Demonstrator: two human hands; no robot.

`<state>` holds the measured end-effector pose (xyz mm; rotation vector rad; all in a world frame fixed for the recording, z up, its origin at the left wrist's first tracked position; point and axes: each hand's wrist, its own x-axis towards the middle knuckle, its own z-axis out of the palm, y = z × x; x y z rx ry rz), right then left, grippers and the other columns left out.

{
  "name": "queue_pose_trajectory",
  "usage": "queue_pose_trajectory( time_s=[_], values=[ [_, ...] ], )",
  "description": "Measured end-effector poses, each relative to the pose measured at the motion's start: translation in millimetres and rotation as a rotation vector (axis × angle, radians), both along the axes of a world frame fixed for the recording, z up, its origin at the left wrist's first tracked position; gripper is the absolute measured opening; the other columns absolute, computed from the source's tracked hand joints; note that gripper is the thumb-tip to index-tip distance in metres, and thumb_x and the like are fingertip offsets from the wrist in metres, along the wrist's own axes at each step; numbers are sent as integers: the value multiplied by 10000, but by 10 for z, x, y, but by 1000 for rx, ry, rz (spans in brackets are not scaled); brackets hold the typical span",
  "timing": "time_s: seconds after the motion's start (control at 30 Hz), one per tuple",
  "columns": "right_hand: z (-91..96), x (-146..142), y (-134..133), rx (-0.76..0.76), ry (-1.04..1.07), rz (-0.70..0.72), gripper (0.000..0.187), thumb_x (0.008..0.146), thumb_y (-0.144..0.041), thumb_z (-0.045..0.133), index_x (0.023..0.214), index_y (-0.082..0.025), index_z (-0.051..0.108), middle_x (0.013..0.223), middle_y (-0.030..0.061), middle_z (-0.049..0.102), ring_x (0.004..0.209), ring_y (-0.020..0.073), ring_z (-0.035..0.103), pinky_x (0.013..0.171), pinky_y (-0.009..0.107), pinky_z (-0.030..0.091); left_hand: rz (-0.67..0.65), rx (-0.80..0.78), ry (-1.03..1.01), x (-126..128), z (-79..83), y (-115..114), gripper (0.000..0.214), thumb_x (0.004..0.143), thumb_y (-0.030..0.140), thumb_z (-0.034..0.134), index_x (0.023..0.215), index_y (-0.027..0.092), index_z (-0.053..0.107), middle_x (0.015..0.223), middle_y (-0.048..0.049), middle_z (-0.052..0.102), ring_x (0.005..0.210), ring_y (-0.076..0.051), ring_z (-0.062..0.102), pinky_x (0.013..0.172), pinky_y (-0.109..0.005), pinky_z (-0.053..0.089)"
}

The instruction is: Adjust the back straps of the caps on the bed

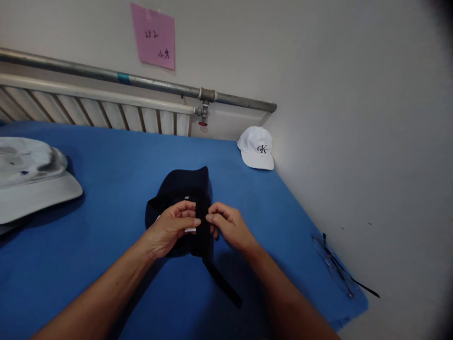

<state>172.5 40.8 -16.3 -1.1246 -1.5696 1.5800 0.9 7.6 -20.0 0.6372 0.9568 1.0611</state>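
A dark cap (184, 182) rests on the blue-covered table, its inside turned toward me and a white label showing within. My left hand (177, 224) reaches into the opening and pinches the cap's inner edge between thumb and fingers. From the other side, my right hand (228, 224) grips the same edge, thumb and fingertips closed on it. A black strap (224, 285) hangs loose from the cap toward the lower right. Parts of the fingers are hidden behind the dark fabric.
White cap with lettering (256, 147) sits at the far right corner. Light-coloured caps (38, 189) lie at the left. Eyeglasses (334, 264) rest at the right edge by the wall. Behind the blue table (116, 156) are a radiator (116, 115), a metal pipe (159, 85) and a pink note (154, 35).
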Motion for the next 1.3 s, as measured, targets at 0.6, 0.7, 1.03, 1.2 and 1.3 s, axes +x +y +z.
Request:
queue_pose_trajectory(
  time_s=[0.6, 0.7, 1.03, 1.2, 1.3],
  values=[
    [-5, 92, 101, 72, -63, -114, 167, 716, -237, 515, 802, -189, 650, 481, -64, 499, 425, 85, 477, 417, 192, 404, 5, 505, 607, -10, 148, -97, 102, 840, 218, 576, 899, 193, 656, 875, -57, 668, 803, -189, 633, 752, -336, 505],
    [12, 102, 118, 40, -23, -175, 170, 700, -233, 510, 793, -186, 644, 463, -68, 503, 389, 81, 455, 394, 191, 381, -190, 974, 845, -1, 154, -168, 257, 778, 162, 632, 1031, 202, 648, 1166, -97, 633, 1133, -260, 555, 982, -416, 429],
    [8, 109, 150, -15, 39, -226, 147, 662, -217, 513, 742, -189, 633, 459, -68, 504, 391, 79, 445, 387, 185, 387, -166, 1284, 1226, 209, -73, -221, 437, 864, 98, 492, 1284, 205, 543, 1312, -146, 562, 1270, -298, 460, 1004, -483, 413],
    [-6, 115, 155, 14, -12, -204, 148, 687, -226, 508, 760, -189, 631, 448, -68, 497, 395, 86, 449, 403, 192, 382, -127, 1236, 1167, 213, -42, -235, 398, 888, 101, 468, 1250, 216, 587, 1237, -129, 608, 1178, -268, 546, 973, -442, 452],
    [0, 121, 146, 81, -86, -197, 134, 727, -240, 505, 769, -195, 625, 466, -75, 463, 403, 86, 423, 410, 203, 346, -122, 1187, 1089, 190, -23, -241, 351, 893, 154, 516, 1228, 206, 609, 1205, -129, 619, 1133, -253, 567, 969, -413, 454]
  ],
)
